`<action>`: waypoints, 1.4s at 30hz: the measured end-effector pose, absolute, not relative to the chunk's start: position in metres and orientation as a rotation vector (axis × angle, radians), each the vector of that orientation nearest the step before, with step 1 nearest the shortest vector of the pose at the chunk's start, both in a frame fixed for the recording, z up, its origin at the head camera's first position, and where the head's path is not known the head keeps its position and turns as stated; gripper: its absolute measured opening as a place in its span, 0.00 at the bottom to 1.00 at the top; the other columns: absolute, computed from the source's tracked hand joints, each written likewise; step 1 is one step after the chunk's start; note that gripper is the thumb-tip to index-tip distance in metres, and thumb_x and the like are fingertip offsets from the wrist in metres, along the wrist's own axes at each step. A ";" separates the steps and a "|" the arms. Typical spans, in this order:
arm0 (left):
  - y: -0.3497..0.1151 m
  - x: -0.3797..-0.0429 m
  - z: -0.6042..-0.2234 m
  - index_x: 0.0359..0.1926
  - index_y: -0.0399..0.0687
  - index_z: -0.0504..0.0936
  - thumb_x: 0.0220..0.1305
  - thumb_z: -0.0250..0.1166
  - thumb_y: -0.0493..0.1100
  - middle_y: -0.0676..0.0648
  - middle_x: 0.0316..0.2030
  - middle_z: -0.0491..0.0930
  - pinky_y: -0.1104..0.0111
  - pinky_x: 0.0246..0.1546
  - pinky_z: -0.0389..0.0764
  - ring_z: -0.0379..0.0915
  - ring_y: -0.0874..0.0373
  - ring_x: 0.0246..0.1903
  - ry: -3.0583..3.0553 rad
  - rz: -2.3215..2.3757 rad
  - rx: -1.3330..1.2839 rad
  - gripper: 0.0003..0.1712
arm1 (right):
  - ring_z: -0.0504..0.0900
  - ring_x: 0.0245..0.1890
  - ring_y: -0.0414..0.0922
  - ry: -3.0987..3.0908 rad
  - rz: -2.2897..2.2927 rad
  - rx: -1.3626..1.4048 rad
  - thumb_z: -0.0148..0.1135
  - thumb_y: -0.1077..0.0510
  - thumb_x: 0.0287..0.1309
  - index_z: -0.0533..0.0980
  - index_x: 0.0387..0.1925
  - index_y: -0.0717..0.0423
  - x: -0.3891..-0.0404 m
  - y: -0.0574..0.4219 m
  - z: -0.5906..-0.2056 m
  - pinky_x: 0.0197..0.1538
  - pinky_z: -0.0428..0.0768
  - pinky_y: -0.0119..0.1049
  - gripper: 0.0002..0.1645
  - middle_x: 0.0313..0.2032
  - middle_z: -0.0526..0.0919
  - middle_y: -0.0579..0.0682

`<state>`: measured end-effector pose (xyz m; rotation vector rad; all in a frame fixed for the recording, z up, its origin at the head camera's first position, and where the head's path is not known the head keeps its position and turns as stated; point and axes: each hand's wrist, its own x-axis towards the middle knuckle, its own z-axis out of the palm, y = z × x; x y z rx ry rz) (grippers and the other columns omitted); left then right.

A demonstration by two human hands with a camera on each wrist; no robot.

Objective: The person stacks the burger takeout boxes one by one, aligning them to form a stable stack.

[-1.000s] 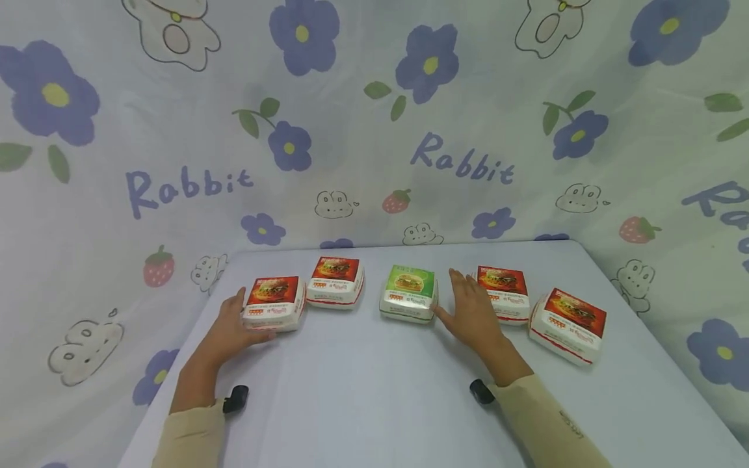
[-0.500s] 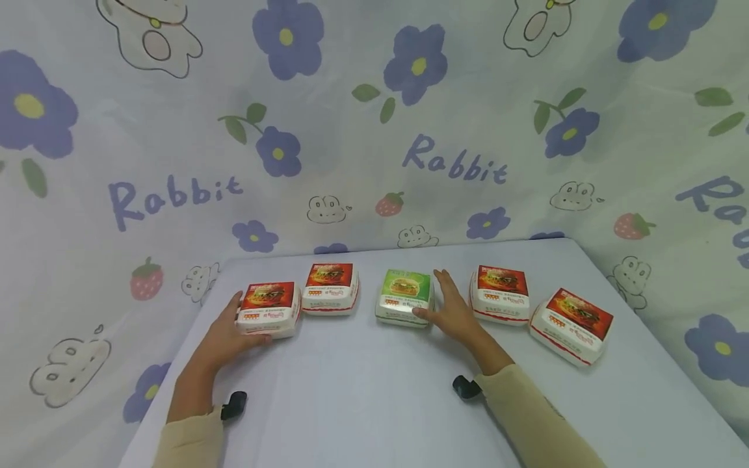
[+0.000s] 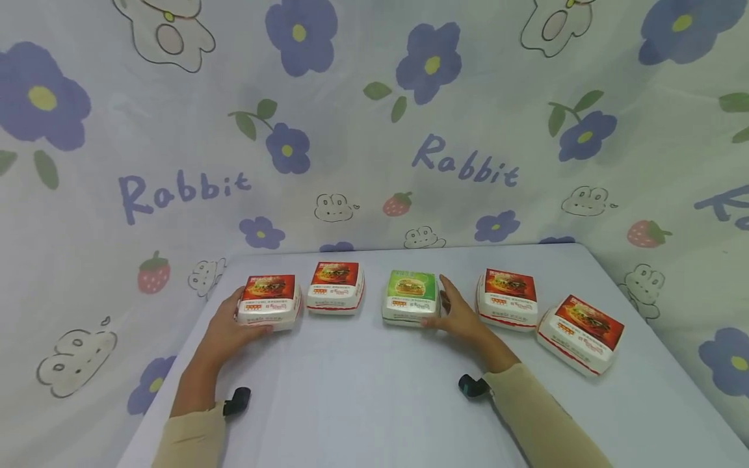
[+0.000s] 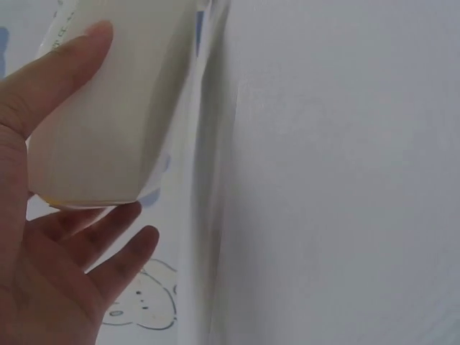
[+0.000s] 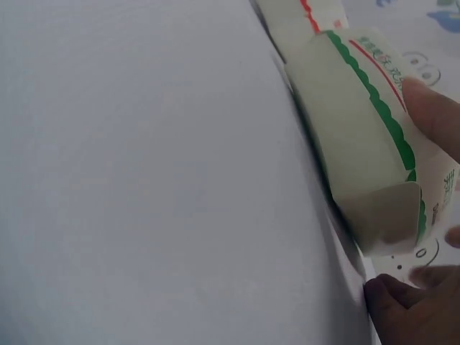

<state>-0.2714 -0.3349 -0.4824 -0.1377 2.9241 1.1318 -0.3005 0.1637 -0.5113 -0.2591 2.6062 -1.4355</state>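
Observation:
My left hand grips a red-topped burger box at the left end of the row. Its thumb lies on the front face and the fingers are around the left side. In the left wrist view, that box's pale front appears slightly raised from the table. Near the middle, my right hand holds a green-topped burger box, thumb at the front corner and fingers along its right side. The right wrist view shows the thumb against the box's green-edged wall; some fingertips are partly out of frame.
Another red-topped box stands between the two held ones. To the right are a red-topped box and an angled one, close together. The white table ends at a flower-print curtain.
My right hand has moved left from beside the red-topped box onto the green one and closed around it. The left-hand box has risen slightly. The head view has shifted a little.

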 end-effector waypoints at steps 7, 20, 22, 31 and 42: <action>-0.332 -0.268 -0.473 0.78 0.53 0.37 0.36 0.79 0.66 0.31 0.71 0.49 0.31 0.58 0.57 0.49 0.29 0.66 3.009 1.138 -0.101 0.78 | 0.50 0.73 0.55 2.595 -1.456 -0.313 0.78 0.38 0.39 0.39 0.77 0.36 -0.301 0.165 -0.511 0.71 0.49 0.55 0.73 0.76 0.46 0.52; -0.288 -0.266 -0.450 0.78 0.59 0.42 0.37 0.78 0.68 0.37 0.70 0.54 0.41 0.52 0.74 0.60 0.35 0.63 3.016 1.338 0.066 0.74 | 0.48 0.73 0.53 2.627 -1.438 -0.381 0.76 0.38 0.43 0.45 0.76 0.34 -0.298 0.160 -0.521 0.71 0.52 0.50 0.66 0.76 0.44 0.46; -0.277 -0.267 -0.447 0.78 0.59 0.42 0.36 0.78 0.68 0.38 0.70 0.54 0.41 0.52 0.74 0.60 0.35 0.63 3.023 1.346 0.095 0.74 | 0.50 0.73 0.54 2.615 -1.461 -0.383 0.76 0.39 0.43 0.46 0.76 0.35 -0.297 0.161 -0.523 0.71 0.53 0.50 0.66 0.76 0.45 0.47; -0.249 -0.272 -0.443 0.77 0.60 0.44 0.36 0.78 0.68 0.40 0.70 0.56 0.44 0.54 0.73 0.60 0.38 0.63 3.041 1.339 0.102 0.73 | 0.52 0.72 0.54 2.581 -1.534 -0.390 0.78 0.40 0.42 0.47 0.76 0.35 -0.296 0.162 -0.526 0.71 0.54 0.50 0.66 0.76 0.46 0.48; -0.229 -0.281 -0.449 0.77 0.62 0.48 0.34 0.78 0.69 0.43 0.69 0.58 0.47 0.53 0.76 0.63 0.43 0.61 3.042 1.399 0.184 0.71 | 0.50 0.73 0.53 2.587 -1.551 -0.428 0.77 0.40 0.42 0.47 0.76 0.37 -0.295 0.164 -0.529 0.71 0.52 0.50 0.66 0.76 0.46 0.48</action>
